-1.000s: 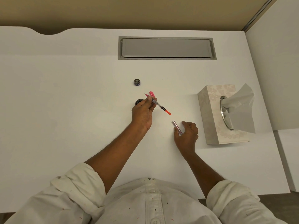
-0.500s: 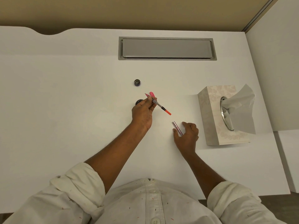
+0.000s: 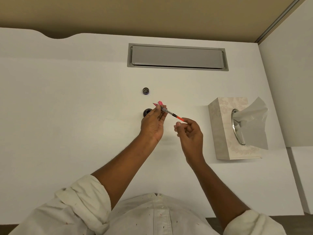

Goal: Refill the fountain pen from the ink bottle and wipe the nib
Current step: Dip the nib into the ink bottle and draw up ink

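Head view: the left hand [image 3: 152, 123] pinches the fountain pen [image 3: 166, 112] with thumb and fingertips near its pink nib end. The clear body slants down-right to an orange-red tip. The right hand [image 3: 190, 133] curls thumb and forefinger at that tip; I cannot tell whether they grip it. The open ink bottle [image 3: 147, 112] stands just behind the left hand, its cap [image 3: 146, 91] apart beyond. Any lettering is too small to read. A tissue box [image 3: 223, 133] sits near the right edge of the desk [image 3: 67, 116]; the widest room lies leftward.
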`<control>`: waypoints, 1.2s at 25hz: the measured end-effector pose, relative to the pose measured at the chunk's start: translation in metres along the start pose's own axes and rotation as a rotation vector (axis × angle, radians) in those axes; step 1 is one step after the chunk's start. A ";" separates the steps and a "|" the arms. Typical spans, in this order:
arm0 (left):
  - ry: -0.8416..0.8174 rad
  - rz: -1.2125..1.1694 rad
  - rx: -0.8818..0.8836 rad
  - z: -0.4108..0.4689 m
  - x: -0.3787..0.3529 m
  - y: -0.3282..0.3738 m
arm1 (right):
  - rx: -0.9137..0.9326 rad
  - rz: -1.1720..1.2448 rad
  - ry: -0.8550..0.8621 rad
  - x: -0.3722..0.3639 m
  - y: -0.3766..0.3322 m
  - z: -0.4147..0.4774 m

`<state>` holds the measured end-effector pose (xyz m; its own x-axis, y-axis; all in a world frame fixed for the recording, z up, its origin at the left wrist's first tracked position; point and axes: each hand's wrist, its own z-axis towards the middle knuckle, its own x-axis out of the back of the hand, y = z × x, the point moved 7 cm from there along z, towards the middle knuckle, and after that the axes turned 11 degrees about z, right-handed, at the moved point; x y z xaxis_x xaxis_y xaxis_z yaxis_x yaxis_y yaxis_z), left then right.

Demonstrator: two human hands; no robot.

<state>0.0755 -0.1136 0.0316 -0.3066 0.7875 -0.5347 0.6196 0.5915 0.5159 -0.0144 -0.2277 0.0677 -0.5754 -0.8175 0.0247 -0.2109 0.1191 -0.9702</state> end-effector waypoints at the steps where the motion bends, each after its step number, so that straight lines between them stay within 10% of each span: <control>1: -0.005 -0.005 0.008 0.000 0.001 -0.001 | -0.096 0.123 -0.006 -0.008 -0.002 0.000; 7: -0.012 0.087 0.065 -0.011 0.014 -0.015 | -0.522 0.721 0.064 -0.042 0.009 0.000; 15: -0.040 0.087 0.076 -0.017 0.017 -0.019 | -0.624 0.767 0.171 -0.057 0.022 0.002; 20: 0.026 0.544 0.020 -0.036 0.045 -0.008 | -0.469 0.481 0.207 -0.049 0.013 0.024; 24: 0.312 0.916 -0.355 -0.043 0.089 0.046 | -0.281 0.184 0.152 -0.053 0.004 0.041; 30: 0.088 1.415 -0.739 0.003 0.073 0.097 | -0.051 -0.105 0.009 -0.071 -0.009 0.057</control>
<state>0.1154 0.0004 0.0408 0.1296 0.7409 0.6590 -0.0341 -0.6609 0.7497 0.0734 -0.2025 0.0611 -0.5553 -0.8217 0.1283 -0.3107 0.0619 -0.9485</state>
